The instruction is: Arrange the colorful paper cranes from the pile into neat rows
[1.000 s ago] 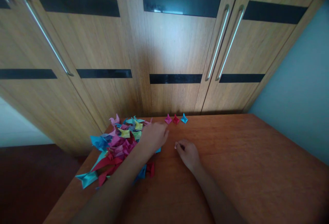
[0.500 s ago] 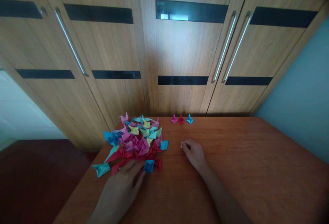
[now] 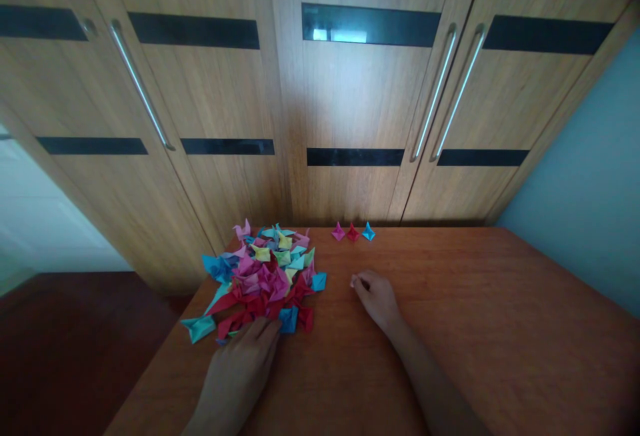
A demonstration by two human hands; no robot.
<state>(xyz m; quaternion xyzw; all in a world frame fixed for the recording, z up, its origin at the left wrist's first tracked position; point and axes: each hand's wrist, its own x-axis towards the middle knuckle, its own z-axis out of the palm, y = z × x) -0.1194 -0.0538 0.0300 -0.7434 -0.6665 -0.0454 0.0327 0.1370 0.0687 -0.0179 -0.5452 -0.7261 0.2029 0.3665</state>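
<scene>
I have a reddish-brown wooden table [image 3: 460, 329] in view, tall cupboard doors [image 3: 345, 103] behind it and a pale blue wall [image 3: 585, 176] off to the right. The left hand [image 3: 243, 357] is at the near edge of the pile of folded paper [image 3: 263, 283], its bent fingers close together at the paper; I can't tell whether they grip anything. Just right of them, on the pile's near side, lies a blue folded piece [image 3: 288, 321]; a turquoise piece [image 3: 199, 328] lies at its near left corner. The right hand [image 3: 379, 297] is right of the pile and apart from it, curled, thumb and forefinger drawn together; a pale speck [image 3: 353, 281] shows there, too small for me to say if it's held. Right of the pile's far end, a magenta piece [image 3: 339, 232], a red piece [image 3: 353, 233] and a light blue piece [image 3: 369, 231] form a row.
</scene>
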